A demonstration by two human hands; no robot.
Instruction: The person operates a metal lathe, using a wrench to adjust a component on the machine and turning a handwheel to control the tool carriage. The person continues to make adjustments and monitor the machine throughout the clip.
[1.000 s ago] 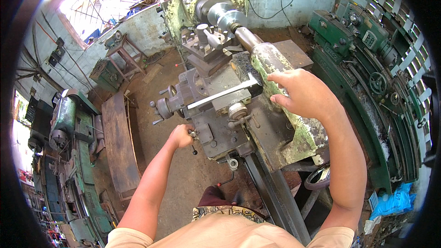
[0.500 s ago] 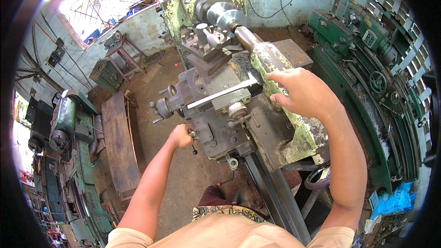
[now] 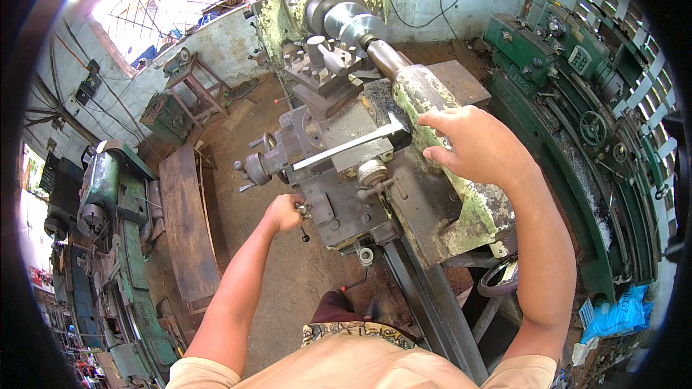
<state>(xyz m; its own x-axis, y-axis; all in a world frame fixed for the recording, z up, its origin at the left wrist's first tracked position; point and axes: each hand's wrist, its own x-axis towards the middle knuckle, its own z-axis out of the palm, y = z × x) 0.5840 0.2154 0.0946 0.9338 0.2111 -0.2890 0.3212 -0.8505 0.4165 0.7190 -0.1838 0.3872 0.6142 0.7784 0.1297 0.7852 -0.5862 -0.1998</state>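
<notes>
My left hand point(image 3: 283, 213) is closed around a handle at the front of the lathe carriage point(image 3: 324, 205); its grip hides most of that handle. A short lever with a black knob point(image 3: 305, 238) juts out just below. On the tailstock point(image 3: 425, 94), mottled green and bare metal, my right hand point(image 3: 472, 138) rests with thumb and forefinger apart and nothing between them. A long silver bar point(image 3: 346, 149), widening at its far end like a caliper, lies across the carriage. Farther off, the tool post point(image 3: 321, 72) stands beside a shiny round metal workpiece point(image 3: 353, 23) at the chuck.
A second green lathe point(image 3: 533, 65) runs along the right wall, with a blue plastic bag point(image 3: 616, 313) near its foot. More green machinery point(image 3: 119, 202) stands at the left beside a wooden board point(image 3: 189, 227). A small stool point(image 3: 198, 83) is by the wall.
</notes>
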